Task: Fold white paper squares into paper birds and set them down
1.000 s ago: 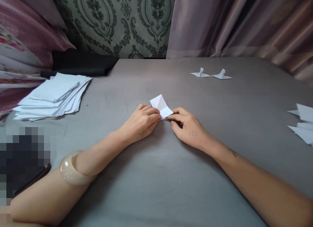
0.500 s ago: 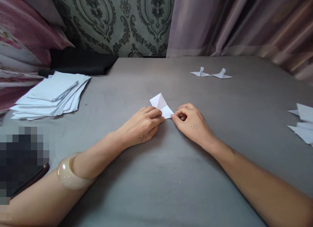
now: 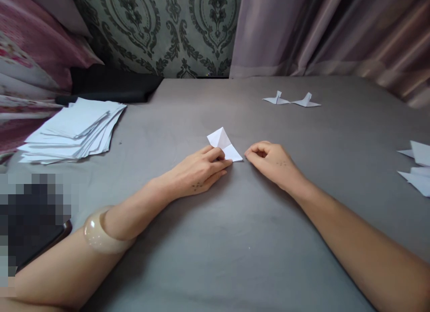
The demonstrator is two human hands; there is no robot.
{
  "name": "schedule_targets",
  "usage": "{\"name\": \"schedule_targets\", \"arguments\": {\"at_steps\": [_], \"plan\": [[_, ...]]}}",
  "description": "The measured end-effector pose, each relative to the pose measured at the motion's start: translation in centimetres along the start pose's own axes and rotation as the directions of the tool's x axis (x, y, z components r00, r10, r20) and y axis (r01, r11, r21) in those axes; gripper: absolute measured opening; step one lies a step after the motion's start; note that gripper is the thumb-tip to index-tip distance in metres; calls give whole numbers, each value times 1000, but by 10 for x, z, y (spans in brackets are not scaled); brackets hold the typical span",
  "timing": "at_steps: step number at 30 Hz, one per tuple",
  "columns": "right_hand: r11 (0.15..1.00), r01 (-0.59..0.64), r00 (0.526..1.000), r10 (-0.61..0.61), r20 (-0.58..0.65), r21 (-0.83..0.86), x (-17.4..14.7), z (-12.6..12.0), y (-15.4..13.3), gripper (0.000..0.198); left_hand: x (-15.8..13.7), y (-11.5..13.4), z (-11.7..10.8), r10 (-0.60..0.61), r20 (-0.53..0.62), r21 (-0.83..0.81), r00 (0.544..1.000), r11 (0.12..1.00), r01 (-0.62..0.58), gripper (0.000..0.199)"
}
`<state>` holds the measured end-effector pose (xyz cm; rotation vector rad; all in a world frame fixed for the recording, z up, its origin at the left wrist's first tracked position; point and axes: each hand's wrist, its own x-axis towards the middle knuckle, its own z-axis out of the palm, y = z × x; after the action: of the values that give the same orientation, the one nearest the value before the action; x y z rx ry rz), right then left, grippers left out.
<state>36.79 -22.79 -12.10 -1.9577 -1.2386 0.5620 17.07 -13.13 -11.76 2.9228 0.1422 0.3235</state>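
A small piece of folded white paper [image 3: 229, 151] with visible creases lies on the grey cloth in the middle of the view. My left hand [image 3: 203, 168] covers its lower left part, curled fingers gripping it against the surface; the paper beneath those fingers is hidden. Just beyond the paper's right corner is my right hand [image 3: 268, 161], its thumb and index fingertips pinched together. A narrow gap separates them from the corner, and nothing shows between them.
A stack of white sheets [image 3: 72, 130] lies at the left, before a folded black cloth [image 3: 114, 86]. Two small folded paper figures [image 3: 277, 98] stand toward the back right. More folded paper pieces [image 3: 418, 182] lie at the right edge. A dark object, partly blurred, sits at lower left.
My right hand has let go of the paper's right corner and moved slightly right. The left hand stays on the paper, its fingers a little further across it.
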Motion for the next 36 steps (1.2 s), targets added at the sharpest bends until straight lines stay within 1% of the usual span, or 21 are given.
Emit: {"name": "schedule_targets", "arguments": {"at_steps": [2,3,4,5,7,9,11,13,15,18,20,22,24,28,31,33,36], "plan": [[988,-112,994,111,18,104,3,-3,1,16,1,0,0,-5,-1,10,1000,1000,5,37],[979,-147,989,143,36,138,4,-4,1,18,1,0,0,-8,1,14,1000,1000,8,37],[976,-154,988,147,55,151,4,-5,3,19,1,0,0,-12,5,17,1000,1000,12,38],[981,-130,990,121,69,146,4,-5,4,19,1,0,0,-14,8,19,1000,1000,14,38],[994,-6,997,-3,83,105,3,-4,8,17,1,-1,0,-9,8,20,1000,1000,9,38],[983,175,981,-179,76,53,0,-2,12,17,1,-1,1,-5,-2,18,1000,1000,5,38],[934,356,933,-353,72,-35,-5,1,14,23,2,-1,1,-4,-11,13,1000,1000,4,37],[860,481,877,-470,103,-172,-11,3,13,29,2,-1,2,-5,-11,9,1000,1000,5,36],[781,541,840,-520,156,-312,-17,4,10,32,2,-2,2,-8,-17,4,1000,1000,8,35],[669,590,802,-552,229,-453,-22,3,6,31,1,-1,2,-38,-37,-25,999,999,37,34],[609,604,787,-558,263,-514,-23,2,3,29,1,0,1,-60,-40,-54,997,997,58,33],[578,598,788,-551,274,-555,-23,1,2,28,0,1,-1,-78,-39,-67,996,995,75,31],[579,591,794,-542,276,-562,-23,-1,2,27,0,3,-3,-101,-37,-62,994,993,99,30],[621,582,805,-530,266,-526,-23,-3,3,27,0,5,-6,-136,-17,-33,991,990,135,29],[657,565,819,-523,237,-499,-23,-4,4,27,0,6,-7,-141,-1,6,990,990,141,28],[718,522,847,-499,182,-461,-22,-3,5,26,0,6,-8,-124,9,29,992,992,124,28],[852,399,912,-408,47,-338,-17,1,5,22,0,5,-7,-80,5,44,997,996,79,28]]}}
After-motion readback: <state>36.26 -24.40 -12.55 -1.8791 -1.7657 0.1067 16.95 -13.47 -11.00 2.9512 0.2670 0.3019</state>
